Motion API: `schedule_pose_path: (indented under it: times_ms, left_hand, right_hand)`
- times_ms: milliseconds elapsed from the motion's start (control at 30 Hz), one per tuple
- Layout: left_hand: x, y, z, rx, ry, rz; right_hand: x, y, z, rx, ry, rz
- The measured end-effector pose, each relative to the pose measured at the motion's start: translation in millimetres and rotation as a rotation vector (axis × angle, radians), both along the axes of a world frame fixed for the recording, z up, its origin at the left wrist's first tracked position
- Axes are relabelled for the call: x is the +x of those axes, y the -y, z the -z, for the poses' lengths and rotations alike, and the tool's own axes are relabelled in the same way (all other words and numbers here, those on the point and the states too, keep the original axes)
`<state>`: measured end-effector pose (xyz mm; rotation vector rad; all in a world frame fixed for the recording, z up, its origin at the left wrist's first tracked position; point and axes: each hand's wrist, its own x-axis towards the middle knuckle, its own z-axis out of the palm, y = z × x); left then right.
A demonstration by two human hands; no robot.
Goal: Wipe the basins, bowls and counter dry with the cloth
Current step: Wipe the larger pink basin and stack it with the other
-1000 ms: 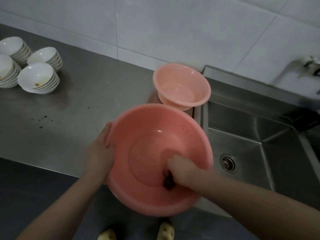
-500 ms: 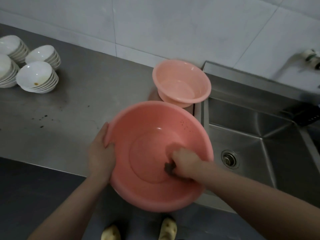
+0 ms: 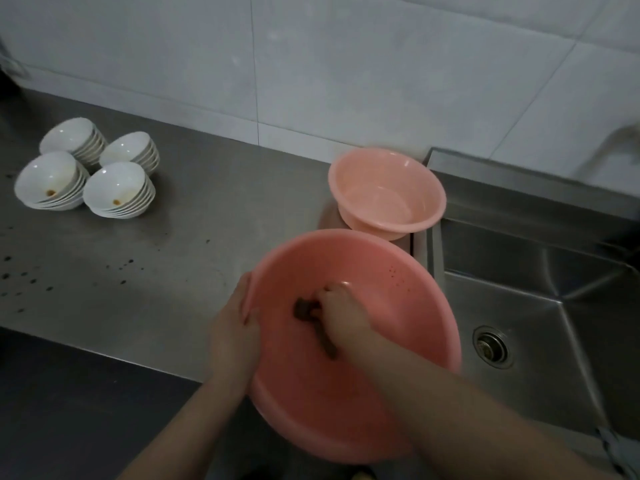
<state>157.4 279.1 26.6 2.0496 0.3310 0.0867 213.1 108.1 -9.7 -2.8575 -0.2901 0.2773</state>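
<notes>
A large pink basin (image 3: 408, 306) is tilted toward me over the counter's front edge. My left hand (image 3: 235, 327) grips its left rim. Inside it, my right hand (image 3: 341, 313) holds a dark cloth (image 3: 304, 311) pressed against the basin's left inner wall. A smaller, paler pink basin (image 3: 386, 192) stands upright on the steel counter (image 3: 156, 271) just behind. Several stacks of white bowls (image 3: 117, 190) sit at the far left of the counter; two top bowls show brown residue.
A steel sink (image 3: 540, 323) with a round drain (image 3: 491, 346) lies to the right. Dark droplets speckle the counter at the left. A white tiled wall (image 3: 346, 71) rises behind. The floor below the counter's edge is dark.
My right hand has moved the cloth from the basin's near right side across to its left inner wall. The view has shifted right and down, so the bowls appear further in.
</notes>
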Motion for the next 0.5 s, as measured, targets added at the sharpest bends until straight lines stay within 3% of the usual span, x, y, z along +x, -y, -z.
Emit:
schedule_pose_path:
  times_ms: [100, 200, 333, 433, 500]
  left_hand:
    - [3.9, -1.2, 0.3, -0.034, -0.006, -0.023]
    - [5.4, -4.9, -3.8, -0.018, -0.023, 0.008]
    - [17.4, -13.3, -12.7, 0.179, -0.084, 0.146]
    - [10.7, -10.1, -35.3, 0.393, 0.082, 0.188]
    - [-18.1, 13.4, -48.2, 0.387, 0.260, 0.349]
  right_hand:
    - [-0.9, 36.6, -0.4, -0.040, -0.038, 0.159]
    - [-17.3, 59.9, -18.7, -0.085, -0.229, 0.165]
    - [-24.2, 80.1, -69.8, 0.143, -0.295, 0.156]
    - [-25.6, 94.6, -104.1, 0.254, -0.268, 0.213]
    - [-33.1, 103.3, -111.0, 0.211, -0.292, 0.186]
